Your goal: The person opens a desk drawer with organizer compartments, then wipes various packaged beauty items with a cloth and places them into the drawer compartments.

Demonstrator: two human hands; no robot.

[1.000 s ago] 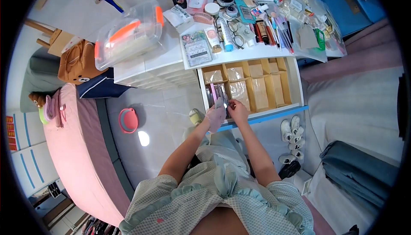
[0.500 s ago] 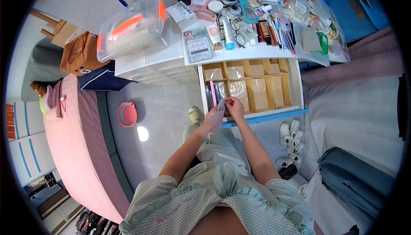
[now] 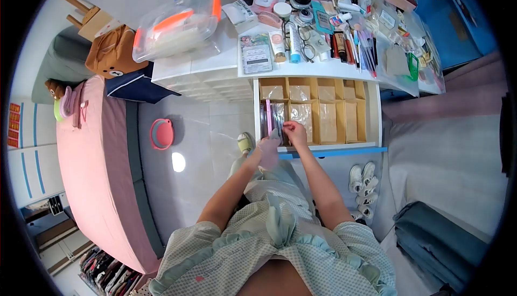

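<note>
At the front left of the open drawer (image 3: 383, 107), my left hand (image 3: 260, 147) is closed on a thin, pale pink cloth (image 3: 270, 156) that hangs below the fingers. A greyish end of it sticks up over the drawer's front edge. My right hand (image 3: 295, 133) is just to the right, its fingertips pinched together over the front left compartments; whatever they hold is too small to make out. Slim dark items and a pink strip (image 3: 269, 114) stand in the front left compartment, beside my hands. Brown cardboard dividers (image 3: 316, 118) split the drawer into several compartments, some lined with clear plastic.
Above the drawer, the white desk (image 3: 226, 75) carries cosmetics, glasses (image 3: 306, 43), brushes (image 3: 367, 51) and a clear box with orange latches (image 3: 177, 26). A pink basin (image 3: 162, 134) and white shoes (image 3: 362, 178) are on the floor. A pink-covered bed (image 3: 97, 177) stands left.
The view has shifted slightly, so desk and drawer appear a little higher. My left hand and the cloth sit slightly lower against the drawer; my right hand stays pinched in about the same spot.
</note>
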